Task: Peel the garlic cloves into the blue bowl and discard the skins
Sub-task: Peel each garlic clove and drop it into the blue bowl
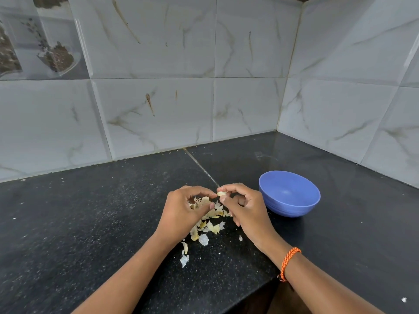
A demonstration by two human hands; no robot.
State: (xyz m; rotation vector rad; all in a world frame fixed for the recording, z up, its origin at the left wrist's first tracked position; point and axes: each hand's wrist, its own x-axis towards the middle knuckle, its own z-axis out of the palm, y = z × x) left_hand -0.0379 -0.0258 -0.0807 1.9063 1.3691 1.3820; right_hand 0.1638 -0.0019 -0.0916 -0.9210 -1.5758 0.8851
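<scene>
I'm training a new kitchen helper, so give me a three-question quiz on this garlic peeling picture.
1. True or false: the blue bowl stands to the right of both hands.
2. Which hand pinches the garlic clove: A) left hand B) right hand?
3. Fill in: the loose skins lie on the dark ____.

Key: 1 true. 2 B; the left hand's fingertips reach toward the clove. 3 counter.

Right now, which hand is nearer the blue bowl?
Right. The right hand, pinching a garlic clove, sits just beside the blue bowl at its left edge; the left hand is farther off, beyond the right hand.
</scene>
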